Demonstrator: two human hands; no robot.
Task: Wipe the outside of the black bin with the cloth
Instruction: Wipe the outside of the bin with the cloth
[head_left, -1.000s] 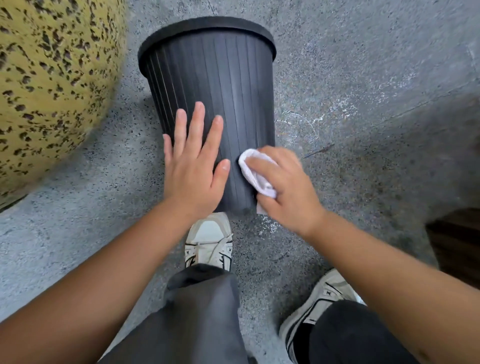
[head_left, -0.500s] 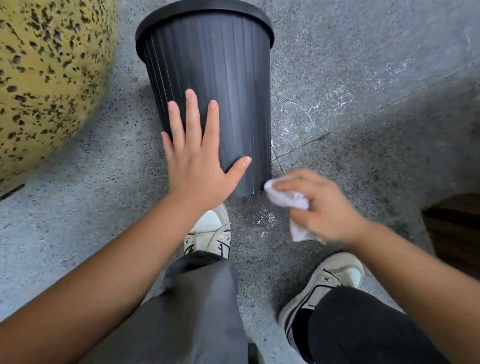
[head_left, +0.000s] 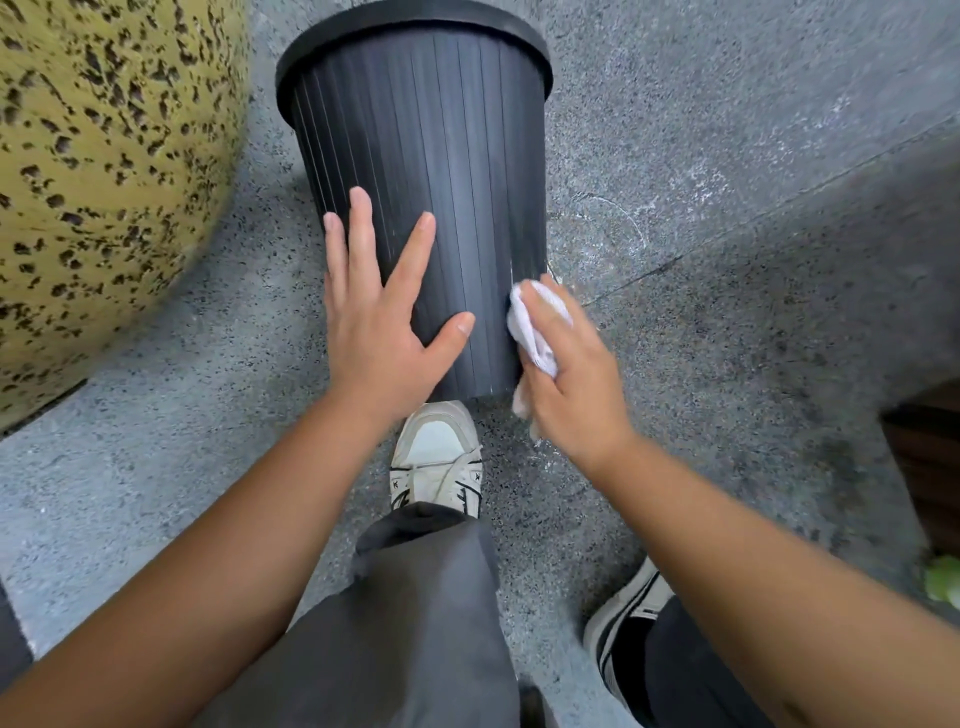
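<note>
A black ribbed bin (head_left: 441, 171) stands on the grey stone floor, its rim toward the top of the view. My left hand (head_left: 382, 317) lies flat on the bin's near side with straight, spread fingers. My right hand (head_left: 576, 379) grips a crumpled white cloth (head_left: 530, 327) and presses it against the bin's lower right edge, near the base.
A large yellow speckled rounded stone (head_left: 98, 171) sits close to the bin on the left. My white sneaker (head_left: 436, 457) is right below the bin's base, the other shoe (head_left: 623, 623) at lower right. A dark wooden object (head_left: 930, 457) stands at the right edge.
My right hand, which had dropped off the bin to the floor side half a second ago, has come back up and put the cloth on the lower right edge. My left hand stays pressed on the bin.
</note>
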